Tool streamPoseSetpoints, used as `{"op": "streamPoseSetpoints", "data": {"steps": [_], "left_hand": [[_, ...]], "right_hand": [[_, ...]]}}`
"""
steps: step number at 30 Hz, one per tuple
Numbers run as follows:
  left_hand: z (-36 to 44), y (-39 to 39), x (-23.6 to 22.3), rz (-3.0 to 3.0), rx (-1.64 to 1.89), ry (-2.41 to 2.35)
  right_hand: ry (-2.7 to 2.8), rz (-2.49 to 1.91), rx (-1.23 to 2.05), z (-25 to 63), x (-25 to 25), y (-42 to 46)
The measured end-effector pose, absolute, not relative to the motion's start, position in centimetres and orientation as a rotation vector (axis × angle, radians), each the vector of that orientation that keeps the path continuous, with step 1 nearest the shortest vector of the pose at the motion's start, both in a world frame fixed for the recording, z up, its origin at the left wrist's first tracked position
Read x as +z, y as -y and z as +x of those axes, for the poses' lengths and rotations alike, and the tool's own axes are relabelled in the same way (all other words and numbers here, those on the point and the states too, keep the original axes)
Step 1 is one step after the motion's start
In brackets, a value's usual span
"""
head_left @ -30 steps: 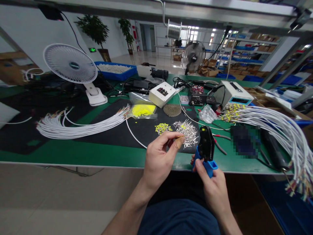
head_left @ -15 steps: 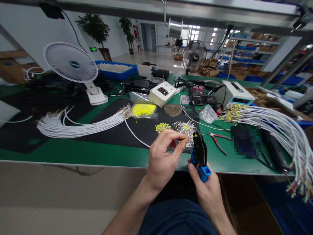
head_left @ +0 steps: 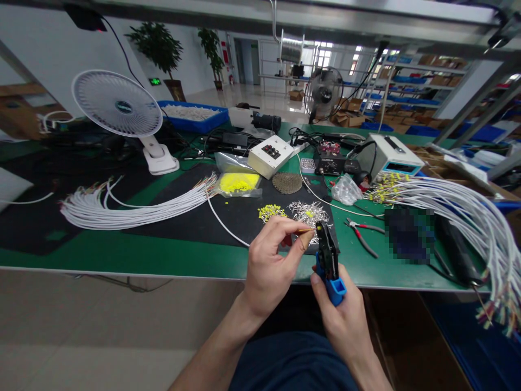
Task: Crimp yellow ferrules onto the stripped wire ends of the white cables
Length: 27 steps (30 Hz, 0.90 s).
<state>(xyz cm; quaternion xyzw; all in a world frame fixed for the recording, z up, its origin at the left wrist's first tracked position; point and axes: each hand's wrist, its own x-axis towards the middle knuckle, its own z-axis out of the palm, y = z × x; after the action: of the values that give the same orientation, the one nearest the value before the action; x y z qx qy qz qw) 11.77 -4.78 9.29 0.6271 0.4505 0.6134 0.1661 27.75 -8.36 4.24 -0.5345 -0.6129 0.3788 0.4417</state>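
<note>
Between thumb and fingertips, my left hand [head_left: 273, 266] pinches the thin end of a white cable [head_left: 227, 228] that runs in from the left; a short orange-brown wire [head_left: 303, 231] shows at the fingertips. My right hand [head_left: 345, 309] is wrapped round the blue handles of a crimping tool [head_left: 328, 255] with black jaws. A small yellow ferrule [head_left: 319, 228] shows at the jaws, right at the wire's tip; whether the wire is inside it I cannot tell. Behind the hands lie a pile of loose metal ferrules [head_left: 303, 209] and a small pile of yellow ferrules [head_left: 269, 210].
A bundle of white cables [head_left: 142, 214] lies left, and another bundle [head_left: 456, 198] with yellow tips lies right. Red-handled cutters [head_left: 362, 236] rest right of the tool. A bag of yellow pieces [head_left: 239, 182], a switch box [head_left: 271, 155] and a fan [head_left: 122, 106] stand farther back.
The crimping tool has moved left, and its jaws now meet the wire tip at my left fingers. Its handles look closer together. My left hand has hardly moved.
</note>
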Motion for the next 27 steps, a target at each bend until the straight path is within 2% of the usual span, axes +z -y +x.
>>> {"op": "streamPoseSetpoints", "data": {"steps": [7, 13, 27], "left_hand": [[11.2, 5.4, 9.4, 1.724, 1.716, -1.285], [10.8, 6.2, 9.4, 1.662, 1.685, -1.279], [10.3, 7.1, 8.3, 1.618, 1.639, -1.342]], "right_hand": [[1.486, -1.281, 0.751, 27.5, 3.5, 8.7], [1.754, -1.171, 0.537, 27.9, 3.1, 8.0], [1.786, -1.291, 0.634, 27.4, 2.4, 8.3]]}}
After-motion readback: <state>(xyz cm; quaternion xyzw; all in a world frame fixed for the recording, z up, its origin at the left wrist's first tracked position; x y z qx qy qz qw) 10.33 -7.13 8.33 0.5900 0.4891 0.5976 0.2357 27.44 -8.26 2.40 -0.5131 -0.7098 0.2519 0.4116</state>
